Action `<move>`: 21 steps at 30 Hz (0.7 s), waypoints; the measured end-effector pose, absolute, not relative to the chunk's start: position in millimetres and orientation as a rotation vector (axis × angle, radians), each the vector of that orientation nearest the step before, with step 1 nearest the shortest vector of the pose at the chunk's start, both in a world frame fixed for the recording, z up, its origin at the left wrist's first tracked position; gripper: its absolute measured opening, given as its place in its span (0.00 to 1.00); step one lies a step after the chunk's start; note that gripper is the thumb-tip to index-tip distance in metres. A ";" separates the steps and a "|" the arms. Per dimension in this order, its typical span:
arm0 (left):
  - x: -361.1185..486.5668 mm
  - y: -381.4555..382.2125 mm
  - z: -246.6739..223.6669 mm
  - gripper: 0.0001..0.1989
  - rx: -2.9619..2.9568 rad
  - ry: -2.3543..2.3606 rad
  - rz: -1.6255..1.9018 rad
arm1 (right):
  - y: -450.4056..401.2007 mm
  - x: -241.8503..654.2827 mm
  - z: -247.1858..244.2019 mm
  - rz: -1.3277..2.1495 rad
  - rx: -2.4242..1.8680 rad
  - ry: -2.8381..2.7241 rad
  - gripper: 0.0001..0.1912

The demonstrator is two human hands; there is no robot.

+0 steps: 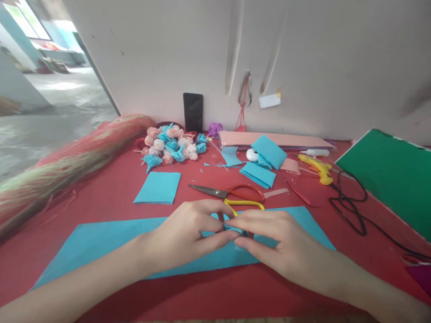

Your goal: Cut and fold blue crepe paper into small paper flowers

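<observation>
Right, from the left: the left hand (186,233) comes in over the long blue sheet (101,242), thumb and curled fingers closing on the left part of a small blue piece (233,228). And there's the piece, in the middle, held between both sets of fingertips, its long axis seeming to run crosswise, from hand to hand, dipping slightly rightward. Over to the right hand (286,240), fingers together, pinching the other end against the thumb. Neither hand is nearer; both touch it. The ends are partly hidden.
</observation>
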State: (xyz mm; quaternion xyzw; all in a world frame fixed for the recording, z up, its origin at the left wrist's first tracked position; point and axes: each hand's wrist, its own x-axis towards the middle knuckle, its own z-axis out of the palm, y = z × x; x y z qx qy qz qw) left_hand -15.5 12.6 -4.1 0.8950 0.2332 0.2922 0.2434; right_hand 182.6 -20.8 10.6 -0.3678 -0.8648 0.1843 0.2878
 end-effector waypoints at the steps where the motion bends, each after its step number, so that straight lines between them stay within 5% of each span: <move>1: -15.4 12.3 -3.8 0.15 2.451 0.633 0.809 | -20.0 183.3 10.9 0.533 -0.987 -2.305 0.11; 10: -12.2 7.6 2.2 0.11 2.510 0.659 1.012 | -15.9 183.4 17.7 0.721 -0.977 -2.094 0.14; 21: -9.3 -1.2 7.0 0.05 2.668 0.703 1.264 | -26.4 179.8 14.6 0.357 -0.886 -2.102 0.12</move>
